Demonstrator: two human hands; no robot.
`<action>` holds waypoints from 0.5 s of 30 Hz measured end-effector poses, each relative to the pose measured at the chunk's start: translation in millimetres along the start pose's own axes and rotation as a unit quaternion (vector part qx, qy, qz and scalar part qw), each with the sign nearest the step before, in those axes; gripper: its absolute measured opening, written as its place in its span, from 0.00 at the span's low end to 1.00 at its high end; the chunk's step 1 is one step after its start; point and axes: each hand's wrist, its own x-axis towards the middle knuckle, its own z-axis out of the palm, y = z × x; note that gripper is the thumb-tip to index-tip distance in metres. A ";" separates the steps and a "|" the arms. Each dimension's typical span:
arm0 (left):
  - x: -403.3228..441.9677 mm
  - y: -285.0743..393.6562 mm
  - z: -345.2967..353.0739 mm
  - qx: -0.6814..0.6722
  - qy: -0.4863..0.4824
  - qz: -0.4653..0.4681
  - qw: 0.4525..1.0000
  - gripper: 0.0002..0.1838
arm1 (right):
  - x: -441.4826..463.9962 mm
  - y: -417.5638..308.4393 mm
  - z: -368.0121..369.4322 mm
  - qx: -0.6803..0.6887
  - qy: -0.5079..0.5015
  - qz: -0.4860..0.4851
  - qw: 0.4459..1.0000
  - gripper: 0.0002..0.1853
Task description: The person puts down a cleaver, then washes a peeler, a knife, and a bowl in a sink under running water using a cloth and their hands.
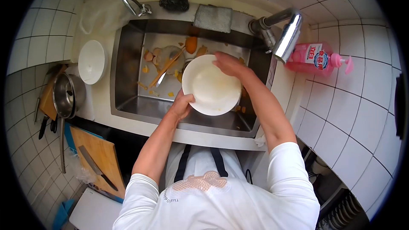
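white bowl (214, 89) in left hand (181, 104), touched by right hand (229, 64)

Bare forearms (269, 110) reach forward, left hand (182, 105) curled, right hand (229, 64) higher, angled inward.

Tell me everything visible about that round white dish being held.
The round, white, ceramic-looking dish has a smooth rim and faint yellowish tint inside. It is tilted over the stainless-steel sink, its hollow facing the camera. The bare left hand grips its lower-left rim, thumb inside; the bare right hand touches the upper-right rim. Its underside is hidden.
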 end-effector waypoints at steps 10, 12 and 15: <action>-6.5 30.4 -11.0 0.025 -0.002 -0.035 0.999 0.36 | 1.8 -18.9 11.7 -0.005 0.094 0.040 0.995 0.14; -2.6 34.7 -14.3 0.023 -0.013 -0.042 0.999 0.36 | 8.5 -14.3 22.9 -0.050 0.131 0.018 0.990 0.14; -1.7 35.4 -21.9 0.052 -0.045 -0.036 0.997 0.36 | 17.6 -42.3 20.7 -0.082 0.138 -0.010 0.987 0.14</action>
